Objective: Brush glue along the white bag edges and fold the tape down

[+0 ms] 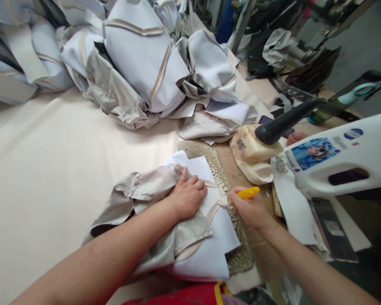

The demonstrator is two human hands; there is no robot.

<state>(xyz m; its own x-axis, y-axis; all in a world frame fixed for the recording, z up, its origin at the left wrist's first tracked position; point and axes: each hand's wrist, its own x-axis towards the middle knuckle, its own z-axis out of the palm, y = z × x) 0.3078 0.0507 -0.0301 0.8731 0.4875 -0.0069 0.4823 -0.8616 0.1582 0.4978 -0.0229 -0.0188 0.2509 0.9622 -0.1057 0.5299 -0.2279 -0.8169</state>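
My left hand (190, 195) lies flat, fingers spread, on a bundle of grey lining fabric (155, 182) and the white leather-like piece (220, 228) under it. A narrow beige strip (213, 212) runs across the white piece between my hands. My right hand (249, 209) is closed round a yellow-handled tool (248, 193) at the right edge of that piece. The tool's working tip is hidden by the fingers, so its kind does not show. Beneath the piece is a board (220, 167) crusted with lumpy dried residue.
A heap of white and grey sewn pieces (139, 59) lies at the back. To the right stand a cut-open pale container (254, 148) with a black handle (288, 120) sticking out, a large white jug (346, 156) and a green bottle (336, 103). Cream sheeting (44, 169) covers the left.
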